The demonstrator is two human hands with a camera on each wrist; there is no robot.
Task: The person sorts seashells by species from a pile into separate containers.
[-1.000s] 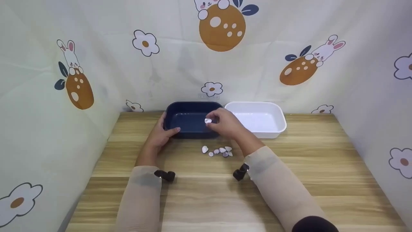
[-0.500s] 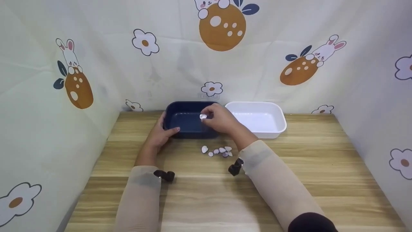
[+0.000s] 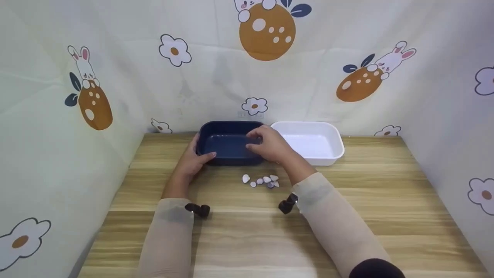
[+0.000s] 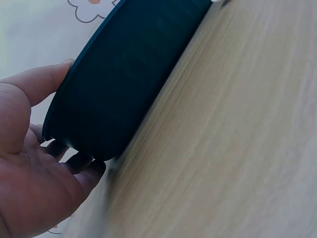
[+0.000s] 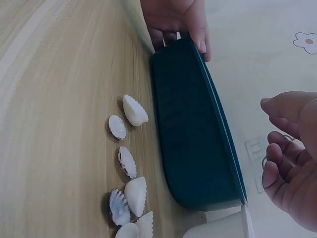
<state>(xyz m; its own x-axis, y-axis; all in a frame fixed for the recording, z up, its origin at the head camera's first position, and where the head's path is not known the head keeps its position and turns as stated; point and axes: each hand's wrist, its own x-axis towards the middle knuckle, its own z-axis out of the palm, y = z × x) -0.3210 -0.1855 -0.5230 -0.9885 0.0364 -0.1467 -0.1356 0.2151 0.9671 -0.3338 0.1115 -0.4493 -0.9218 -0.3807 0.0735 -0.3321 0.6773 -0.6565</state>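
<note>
My left hand (image 3: 190, 162) grips the left end of a dark blue rectangular tray (image 3: 231, 161), the thumb over its front rim and the other fingers at the outer end. Above that tray's right end hovers my right hand (image 3: 273, 144), thumb and fingers apart with nothing between them. The right wrist view also shows this hand's loosely bent fingers (image 5: 280, 101) beyond the rim. Several small white and purplish seashells (image 5: 135, 196) lie on the table in front of the tray. No shell shows in the visible part of the tray; my right hand hides its right end.
A white rectangular tray (image 3: 324, 161) stands right beside the dark one, its near left corner behind my right hand. Both trays stand at the back of the wood-grain table (image 3: 239, 239). A patterned cloth (image 3: 208, 77) hangs behind and at both sides.
A white shell was pinched in my right hand over the dark tray; now the fingers have parted and released it. That hand moved slightly left, then back right. My left hand stayed put.
</note>
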